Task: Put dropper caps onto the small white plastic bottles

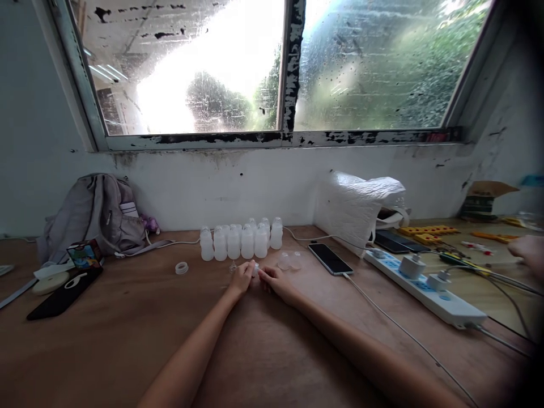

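My left hand (242, 277) and my right hand (273, 280) meet over the middle of the table. Between their fingertips is a small whitish translucent piece (255, 270), partly covered by the fingers; its exact kind cannot be made out. Both hands are closed on it. Just behind them several frosted white baby bottles (233, 242) stand upright in a close group. A small clear piece (232, 266) sits beside my left hand. Two clear domed caps (296, 260) lie beyond my right hand. Farther left are white rings (181, 268), seemingly stacked.
A phone (330, 259) with a cable lies to the right, near a white power strip (425, 289) and a silvery bag (352, 209). At left are a grey backpack (96, 212) and a black pouch (63, 294). Another person's hand (527, 253) shows at far right.
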A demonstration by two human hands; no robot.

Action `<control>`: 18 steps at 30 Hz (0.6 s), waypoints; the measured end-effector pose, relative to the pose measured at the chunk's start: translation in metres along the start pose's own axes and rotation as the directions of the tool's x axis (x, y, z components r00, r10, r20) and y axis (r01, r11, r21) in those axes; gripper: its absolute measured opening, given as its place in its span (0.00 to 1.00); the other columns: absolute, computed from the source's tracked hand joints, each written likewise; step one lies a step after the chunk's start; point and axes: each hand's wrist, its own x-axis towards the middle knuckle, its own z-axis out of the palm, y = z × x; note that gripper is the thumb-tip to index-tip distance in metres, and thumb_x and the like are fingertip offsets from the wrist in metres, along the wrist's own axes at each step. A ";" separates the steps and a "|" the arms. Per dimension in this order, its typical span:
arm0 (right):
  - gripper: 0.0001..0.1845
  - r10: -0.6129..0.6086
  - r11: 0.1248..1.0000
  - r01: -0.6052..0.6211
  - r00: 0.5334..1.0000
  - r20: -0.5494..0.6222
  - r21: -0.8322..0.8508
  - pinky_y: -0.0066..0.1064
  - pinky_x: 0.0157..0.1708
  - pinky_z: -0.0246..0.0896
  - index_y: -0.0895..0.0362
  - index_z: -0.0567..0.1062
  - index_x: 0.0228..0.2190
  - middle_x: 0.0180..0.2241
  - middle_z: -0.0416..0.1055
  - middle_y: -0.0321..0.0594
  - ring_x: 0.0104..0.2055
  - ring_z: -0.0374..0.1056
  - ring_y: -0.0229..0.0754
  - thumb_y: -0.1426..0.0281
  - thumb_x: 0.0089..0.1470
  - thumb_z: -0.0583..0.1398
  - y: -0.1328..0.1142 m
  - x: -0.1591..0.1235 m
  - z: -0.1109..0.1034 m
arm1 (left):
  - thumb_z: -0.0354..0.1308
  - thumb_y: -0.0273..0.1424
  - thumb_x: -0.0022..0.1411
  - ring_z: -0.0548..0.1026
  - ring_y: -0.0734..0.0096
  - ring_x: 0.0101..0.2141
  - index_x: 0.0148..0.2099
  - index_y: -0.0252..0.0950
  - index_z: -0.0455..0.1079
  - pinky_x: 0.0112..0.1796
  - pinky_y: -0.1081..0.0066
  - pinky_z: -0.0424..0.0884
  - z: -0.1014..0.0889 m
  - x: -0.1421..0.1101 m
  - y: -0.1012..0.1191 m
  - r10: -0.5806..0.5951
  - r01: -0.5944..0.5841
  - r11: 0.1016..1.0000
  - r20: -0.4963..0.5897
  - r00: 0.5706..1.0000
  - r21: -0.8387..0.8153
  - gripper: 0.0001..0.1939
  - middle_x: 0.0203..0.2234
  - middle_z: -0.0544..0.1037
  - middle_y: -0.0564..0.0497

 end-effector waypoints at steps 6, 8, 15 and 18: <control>0.20 0.041 0.999 -0.040 0.999 -0.031 0.033 0.20 0.10 0.46 0.59 0.63 0.18 0.12 0.58 0.29 0.12 0.53 0.29 0.54 0.47 0.51 -0.006 -0.008 0.006 | 0.37 0.48 0.55 0.60 0.76 0.16 0.19 0.34 0.61 0.20 0.76 0.55 0.001 0.002 -0.001 -0.028 0.027 0.999 0.039 0.999 0.026 0.26 0.10 0.60 0.56; 0.20 0.048 0.998 -0.047 0.998 -0.034 0.037 0.20 0.10 0.46 0.58 0.63 0.18 0.13 0.58 0.29 0.11 0.53 0.29 0.54 0.47 0.51 -0.012 -0.010 0.007 | 0.36 0.49 0.55 0.58 0.77 0.14 0.17 0.34 0.60 0.18 0.76 0.54 0.001 0.003 -0.002 -0.050 0.049 0.998 0.054 0.997 0.028 0.28 0.09 0.59 0.56; 0.21 0.013 0.993 -0.012 1.000 0.003 -0.113 0.20 0.08 0.43 0.59 0.62 0.15 0.13 0.58 0.30 0.10 0.52 0.28 0.56 0.47 0.51 -0.032 -0.017 -0.001 | 0.35 0.49 0.55 0.56 0.79 0.11 0.14 0.35 0.55 0.16 0.77 0.53 0.000 -0.001 0.007 -0.095 0.096 0.995 0.069 0.993 -0.020 0.28 0.07 0.57 0.56; 0.21 0.003 0.986 0.002 1.000 0.029 -0.167 0.21 0.08 0.45 0.58 0.62 0.14 0.12 0.59 0.31 0.10 0.53 0.29 0.57 0.48 0.51 -0.035 -0.019 -0.004 | 0.34 0.49 0.55 0.56 0.78 0.10 0.13 0.35 0.55 0.14 0.76 0.51 0.000 -0.004 0.010 -0.114 0.117 0.992 0.082 0.990 -0.036 0.29 0.05 0.57 0.56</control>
